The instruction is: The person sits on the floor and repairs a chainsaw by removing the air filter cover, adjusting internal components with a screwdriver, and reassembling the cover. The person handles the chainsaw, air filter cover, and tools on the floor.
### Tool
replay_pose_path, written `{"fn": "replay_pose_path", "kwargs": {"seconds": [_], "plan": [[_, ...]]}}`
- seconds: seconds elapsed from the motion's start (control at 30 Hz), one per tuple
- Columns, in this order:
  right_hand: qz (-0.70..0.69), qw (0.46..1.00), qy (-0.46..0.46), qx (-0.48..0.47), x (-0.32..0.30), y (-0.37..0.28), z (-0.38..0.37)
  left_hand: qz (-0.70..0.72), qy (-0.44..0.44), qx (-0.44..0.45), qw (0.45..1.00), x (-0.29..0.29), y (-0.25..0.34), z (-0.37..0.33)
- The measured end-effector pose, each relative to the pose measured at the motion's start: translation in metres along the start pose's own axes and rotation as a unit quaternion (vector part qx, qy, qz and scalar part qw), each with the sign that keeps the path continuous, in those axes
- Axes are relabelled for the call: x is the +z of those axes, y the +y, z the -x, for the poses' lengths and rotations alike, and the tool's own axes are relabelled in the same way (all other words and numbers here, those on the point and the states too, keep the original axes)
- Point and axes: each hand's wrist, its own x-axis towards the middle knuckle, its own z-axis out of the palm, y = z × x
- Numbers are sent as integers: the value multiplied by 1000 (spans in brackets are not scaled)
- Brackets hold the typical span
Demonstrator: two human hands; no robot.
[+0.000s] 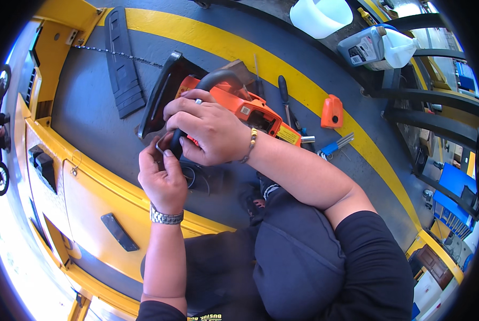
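An orange chainsaw [258, 115] with a black curved handle [218, 79] and a black front guard [158, 99] lies in front of me on the grey floor. My right hand [213, 128] is closed around the chainsaw's black handle bar, a ring on one finger. Just to its left, my left hand [162, 176] pinches a thin bent metal rod [160, 147], which looks like a hex key, against the lower part of that bar. The rod's tip is hidden by my fingers. Part of the chainsaw's top is uncovered, showing the dark engine inside.
Right of the saw lie a screwdriver [283, 88], an orange cover [332, 111] and a blue-handled hex key set [336, 146]. A black bar scabbard [123, 69] and a chain [108, 52] lie left. A phone [119, 232] rests on a yellow frame [97, 200]. Black rack bars [432, 99] stand right.
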Motion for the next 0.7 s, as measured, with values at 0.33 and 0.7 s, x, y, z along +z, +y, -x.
{"fn": "replay_pose_path", "kwargs": {"seconds": [0.33, 0.7], "plan": [[-38, 999, -20, 25, -10, -6, -6, 25, -109, 13, 994, -26, -7, -18], [-161, 932, 142, 293, -111, -18, 89, -66, -58, 151, 985, -46, -6, -29]]}}
